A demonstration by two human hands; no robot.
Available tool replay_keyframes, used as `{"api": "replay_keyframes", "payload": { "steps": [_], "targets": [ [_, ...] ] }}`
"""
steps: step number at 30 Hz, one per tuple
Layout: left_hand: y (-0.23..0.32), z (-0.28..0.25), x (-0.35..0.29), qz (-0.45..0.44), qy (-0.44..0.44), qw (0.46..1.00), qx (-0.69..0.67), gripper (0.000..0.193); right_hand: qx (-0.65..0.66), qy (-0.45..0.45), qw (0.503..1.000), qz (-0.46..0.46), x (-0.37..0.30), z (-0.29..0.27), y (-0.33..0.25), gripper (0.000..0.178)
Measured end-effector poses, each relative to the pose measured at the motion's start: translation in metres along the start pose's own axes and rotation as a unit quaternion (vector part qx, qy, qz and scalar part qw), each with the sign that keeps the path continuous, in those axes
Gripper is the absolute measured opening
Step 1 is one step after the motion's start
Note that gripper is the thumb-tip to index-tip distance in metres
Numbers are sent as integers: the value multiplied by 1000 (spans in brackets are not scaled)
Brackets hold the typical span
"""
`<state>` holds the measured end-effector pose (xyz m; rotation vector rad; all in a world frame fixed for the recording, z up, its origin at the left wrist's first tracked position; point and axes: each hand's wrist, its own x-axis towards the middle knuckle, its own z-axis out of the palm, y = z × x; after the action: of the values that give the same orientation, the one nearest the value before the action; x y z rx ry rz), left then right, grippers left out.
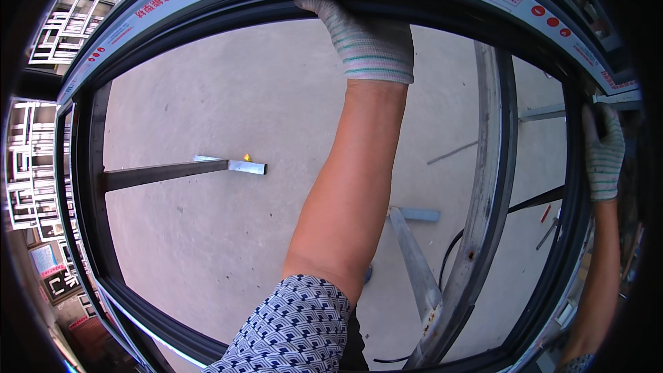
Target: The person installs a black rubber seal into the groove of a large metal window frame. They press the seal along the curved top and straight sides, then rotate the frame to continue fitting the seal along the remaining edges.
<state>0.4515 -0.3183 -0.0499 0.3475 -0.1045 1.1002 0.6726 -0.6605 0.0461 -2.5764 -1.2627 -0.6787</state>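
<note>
A large dark window frame (442,8) with a pale blue printed film along its far rail surrounds most of the view. My left hand (376,41), in a white striped knit glove, reaches up the middle and is closed on the inner edge of the far rail; its fingertips are partly hidden under the rail. At the right, my right hand (605,148), in a matching glove, is closed on the frame's right side near the far corner. Some of its fingers are in shadow.
Below the frame, a worn metal support beam (487,166) and a steel leg (414,262) stand on the grey concrete floor (207,97). Another metal bar (166,175) juts in from the left. Stacked white frames (34,166) line the left side. A black cable (447,255) hangs near the beam.
</note>
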Motion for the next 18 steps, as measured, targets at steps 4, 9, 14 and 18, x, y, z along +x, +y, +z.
{"api": "replay_keyframes", "payload": {
  "steps": [4, 9, 14, 18],
  "targets": [
    [-4, -1, 3, -3, 31, 1000, -2, 110, 24, -11, 999, 20, -1, 0, -5, 30],
    [-3, -2, 6, -1, 12, 1000, -1, 115, 12, -6, 1000, 1, 0, 1, -1, 31],
    [-5, -4, 1, -15, -17, 1000, 19, 106, -1, -4, 1000, 24, 1, 0, -5, 32],
    [-14, -4, 2, -6, 0, 1000, 27, 103, 9, 1, 999, 36, 1, 1, -10, 31]
  ]
}}
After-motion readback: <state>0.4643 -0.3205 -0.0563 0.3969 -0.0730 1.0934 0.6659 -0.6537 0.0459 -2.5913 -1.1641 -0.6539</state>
